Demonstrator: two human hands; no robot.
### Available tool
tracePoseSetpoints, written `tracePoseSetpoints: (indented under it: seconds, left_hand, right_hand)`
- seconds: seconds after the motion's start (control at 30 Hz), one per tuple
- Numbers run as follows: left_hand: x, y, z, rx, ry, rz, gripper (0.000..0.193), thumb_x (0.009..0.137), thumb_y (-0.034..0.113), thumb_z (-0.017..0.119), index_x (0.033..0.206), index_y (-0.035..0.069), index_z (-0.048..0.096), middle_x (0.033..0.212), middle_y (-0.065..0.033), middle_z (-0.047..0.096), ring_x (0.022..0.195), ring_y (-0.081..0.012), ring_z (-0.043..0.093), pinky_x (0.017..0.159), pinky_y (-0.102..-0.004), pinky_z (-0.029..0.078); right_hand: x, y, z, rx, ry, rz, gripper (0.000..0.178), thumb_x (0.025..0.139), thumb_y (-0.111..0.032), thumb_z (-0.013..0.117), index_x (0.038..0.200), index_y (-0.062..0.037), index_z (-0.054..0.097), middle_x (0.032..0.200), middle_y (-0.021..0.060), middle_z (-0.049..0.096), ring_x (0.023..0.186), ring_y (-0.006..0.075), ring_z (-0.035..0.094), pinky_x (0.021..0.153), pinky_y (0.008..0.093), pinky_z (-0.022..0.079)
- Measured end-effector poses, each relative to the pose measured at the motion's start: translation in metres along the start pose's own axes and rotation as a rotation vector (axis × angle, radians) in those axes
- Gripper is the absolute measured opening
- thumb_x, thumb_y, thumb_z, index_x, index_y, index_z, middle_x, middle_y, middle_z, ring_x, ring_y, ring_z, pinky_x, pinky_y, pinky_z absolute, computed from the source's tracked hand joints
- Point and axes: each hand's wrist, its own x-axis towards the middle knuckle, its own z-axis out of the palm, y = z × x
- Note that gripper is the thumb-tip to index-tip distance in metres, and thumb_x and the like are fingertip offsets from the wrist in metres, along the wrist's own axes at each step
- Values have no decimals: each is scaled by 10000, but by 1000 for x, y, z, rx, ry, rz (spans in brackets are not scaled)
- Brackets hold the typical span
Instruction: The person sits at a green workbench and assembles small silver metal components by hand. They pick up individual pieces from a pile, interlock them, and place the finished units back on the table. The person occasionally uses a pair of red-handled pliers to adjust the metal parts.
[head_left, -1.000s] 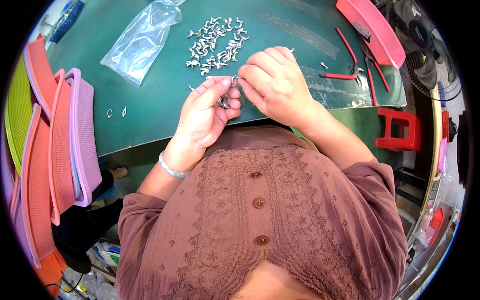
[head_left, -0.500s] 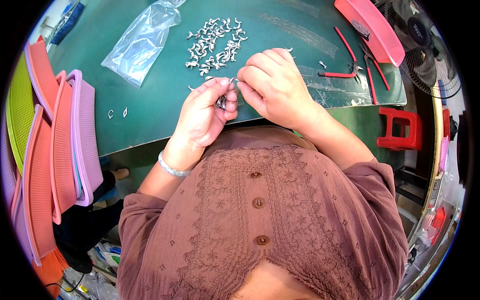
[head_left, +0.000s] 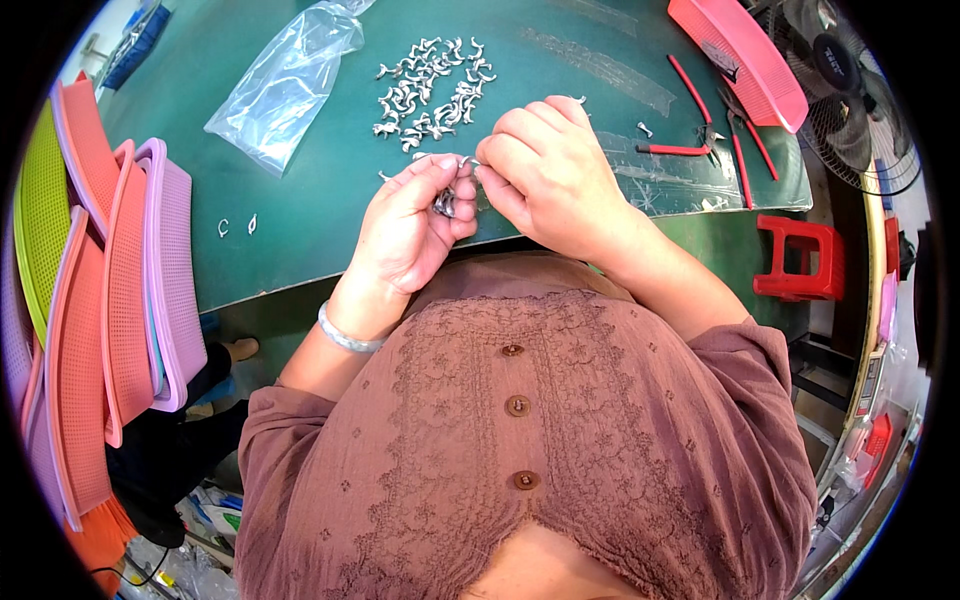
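My left hand (head_left: pixel 408 222) is closed, with several small curved silver metal pieces (head_left: pixel 444 204) tucked in its curled fingers. Its thumb and forefinger pinch one small silver piece (head_left: pixel 466 162). The fingertips of my right hand (head_left: pixel 545 170) are pinched at the other end of that same piece, close against the left fingertips. My right palm is turned down and hides most of its grip. Beyond the hands, a loose heap of similar curved silver pieces (head_left: pixel 432 88) lies on the green tabletop (head_left: pixel 300 225). A few stray ones lie by my knuckles.
A clear plastic bag (head_left: pixel 285 90) lies left of the heap. Two small metal pieces (head_left: pixel 238 226) sit farther left. Red-handled pliers (head_left: pixel 680 150) and a pink basket (head_left: pixel 745 75) are at the right. Stacked plastic baskets (head_left: pixel 175 270) stand left; a red stool (head_left: pixel 800 258) stands right.
Both hands hold nearly the same place. A little more of the silver piece shows between the fingertips. The heap and tools lie as before.
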Motion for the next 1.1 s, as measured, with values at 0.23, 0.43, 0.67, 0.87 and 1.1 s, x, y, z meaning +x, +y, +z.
tracePoseSetpoints:
  seconds: [0.23,0.43,0.67,0.87,1.1]
  left_hand:
    - [-2,1,3,46,29,9,111,866,153,522,847,44,533,732,-33,536,592,-116,487,525,-247,406]
    - [-2,1,3,84,-4,21,119,859,154,536,800,50,540,718,-27,535,582,-102,481,501,-230,379]
    - [-2,2,2,81,-5,-5,125,864,152,526,797,47,540,715,-30,538,572,-105,482,494,-229,380]
    - [-2,2,3,76,-4,-2,129,869,156,518,820,41,548,715,-32,542,572,-109,488,494,-232,382]
    - [0,1,-1,47,-19,3,175,899,161,456,902,12,549,747,-53,565,618,-137,542,533,-257,434]
  right_hand:
    - [0,-1,0,-6,-1,1,122,660,-166,599,638,-97,501,678,34,475,689,206,493,700,343,365]
    - [-1,-2,-1,73,-18,54,87,681,-139,592,690,-81,529,717,42,500,725,226,503,710,348,373]
    - [-6,-3,1,350,-16,204,84,724,-111,596,784,-55,575,768,70,555,767,262,532,702,363,390]
    - [-7,-3,2,457,-10,278,71,722,-93,606,778,-55,584,725,77,570,730,275,552,657,369,408]
    - [-9,-1,4,422,23,291,76,719,-98,610,771,-53,577,729,71,574,734,268,554,659,365,405]
